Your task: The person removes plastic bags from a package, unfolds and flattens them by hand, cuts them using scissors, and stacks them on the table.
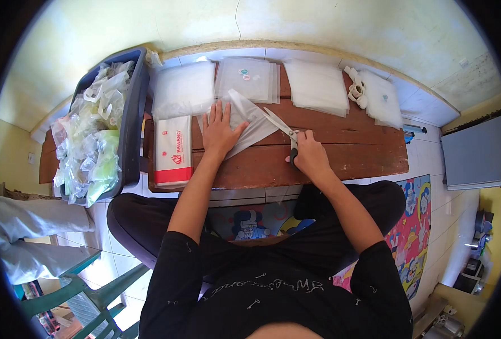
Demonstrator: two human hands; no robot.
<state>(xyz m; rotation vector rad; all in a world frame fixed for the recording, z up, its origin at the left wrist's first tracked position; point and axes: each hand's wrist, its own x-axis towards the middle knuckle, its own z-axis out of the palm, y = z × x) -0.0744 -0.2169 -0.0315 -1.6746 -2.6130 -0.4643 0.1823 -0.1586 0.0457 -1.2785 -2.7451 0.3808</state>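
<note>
My left hand [223, 130] lies flat, fingers spread, on a clear plastic bag [251, 131] set at a slant on the wooden table. In my right hand [311, 152] is a pair of scissors [291, 134] with dark handles. Its blades point up and left, apart from each other, at the right edge of the bag. Left of my left hand lies a white and red packet [173, 150] marked BAWANG. Behind the bag rests a stack of clear plastic sheets [247, 82] with small round stickers on it.
More clear plastic stacks lie along the back, at the left [184, 87], right of centre [316, 87] and far right [379, 99]. A white roll or strap [356, 88] sits between the two right ones. A dark bin [136, 124] full of plastic bags stands left of the wooden table [352, 161].
</note>
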